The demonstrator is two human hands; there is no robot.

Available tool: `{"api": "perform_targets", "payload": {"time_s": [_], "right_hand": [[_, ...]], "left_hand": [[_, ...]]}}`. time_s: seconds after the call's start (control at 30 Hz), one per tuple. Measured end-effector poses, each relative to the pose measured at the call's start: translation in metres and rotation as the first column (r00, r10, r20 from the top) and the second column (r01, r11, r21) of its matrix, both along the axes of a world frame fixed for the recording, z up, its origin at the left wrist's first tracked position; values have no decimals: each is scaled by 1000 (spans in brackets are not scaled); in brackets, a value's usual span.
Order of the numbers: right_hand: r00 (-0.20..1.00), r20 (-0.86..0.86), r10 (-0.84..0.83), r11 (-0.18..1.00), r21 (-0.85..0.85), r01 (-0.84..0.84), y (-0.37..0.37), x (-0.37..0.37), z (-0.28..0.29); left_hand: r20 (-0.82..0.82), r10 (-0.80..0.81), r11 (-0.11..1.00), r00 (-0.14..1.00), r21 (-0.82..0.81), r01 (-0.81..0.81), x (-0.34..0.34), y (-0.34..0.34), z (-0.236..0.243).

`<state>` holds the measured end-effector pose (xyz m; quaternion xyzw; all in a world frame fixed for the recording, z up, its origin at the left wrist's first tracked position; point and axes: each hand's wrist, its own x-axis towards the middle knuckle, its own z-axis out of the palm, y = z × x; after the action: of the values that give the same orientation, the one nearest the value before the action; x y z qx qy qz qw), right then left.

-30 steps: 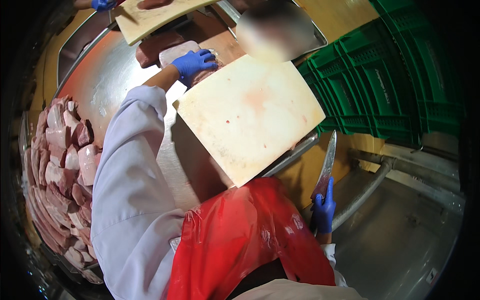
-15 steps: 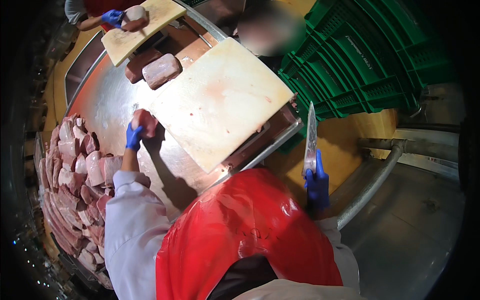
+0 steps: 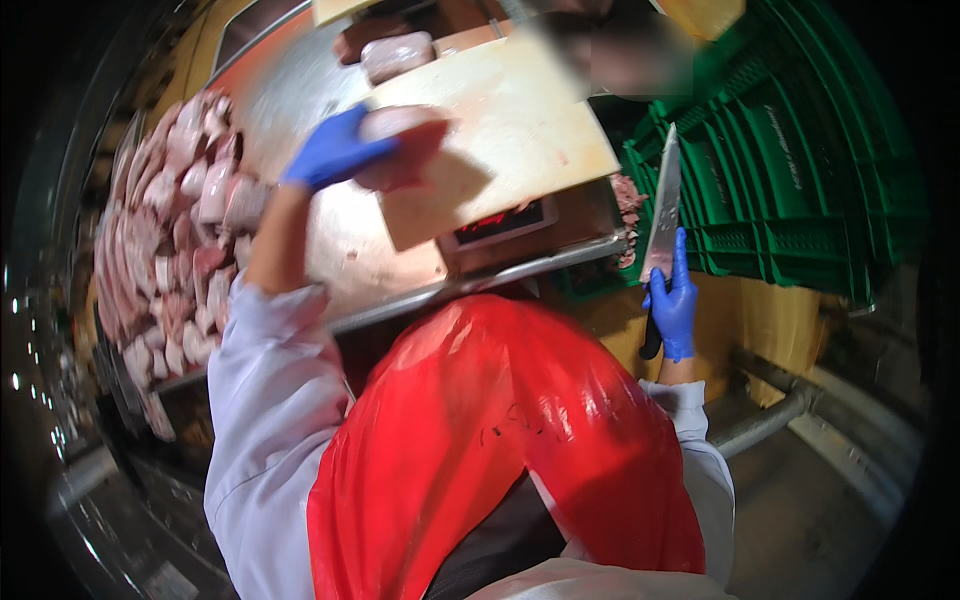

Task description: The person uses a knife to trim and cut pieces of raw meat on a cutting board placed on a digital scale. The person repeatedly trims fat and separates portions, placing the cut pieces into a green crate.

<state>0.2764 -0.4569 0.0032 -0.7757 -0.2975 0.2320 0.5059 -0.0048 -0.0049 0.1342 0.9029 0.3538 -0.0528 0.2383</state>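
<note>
My left hand, in a blue glove, grips a reddish piece of meat over the left part of a large white cutting board; both are slightly blurred. Whether the meat touches the board I cannot tell. My right hand, also gloved in blue, holds a long knife by its dark handle, blade pointing up and away from me, right of the board. A paler block of meat lies behind the board. Under the board's front edge shows a device with a red display.
A heap of many cut meat pieces covers the left of the steel table. Green crates stand at the right, with small meat scraps beside the board. A metal tube rail runs at lower right. The top middle is blurred out.
My left hand has left the back of the table and brought a piece of meat over the board. The knife in my right hand has shifted forward. The view has moved.
</note>
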Motion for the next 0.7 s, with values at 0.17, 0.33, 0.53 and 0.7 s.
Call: {"api": "perform_targets", "payload": {"time_s": [0.17, 0.33, 0.53, 0.7], "right_hand": [[994, -43, 95, 995, 46, -93, 25, 3, 19], [967, -191, 168, 978, 153, -139, 36, 0, 4], [865, -383, 325, 919, 343, -193, 121, -38, 17], [760, -455, 463, 854, 459, -245, 209, -63, 15]], "left_hand": [[156, 7, 971, 988, 234, -44, 41, -55, -95], [610, 220, 939, 761, 80, -335, -6, -6, -146], [550, -176, 978, 816, 189, 84, 47, -49, -104], [494, 118, 923, 862, 265, -278, 78, -30, -118]]}}
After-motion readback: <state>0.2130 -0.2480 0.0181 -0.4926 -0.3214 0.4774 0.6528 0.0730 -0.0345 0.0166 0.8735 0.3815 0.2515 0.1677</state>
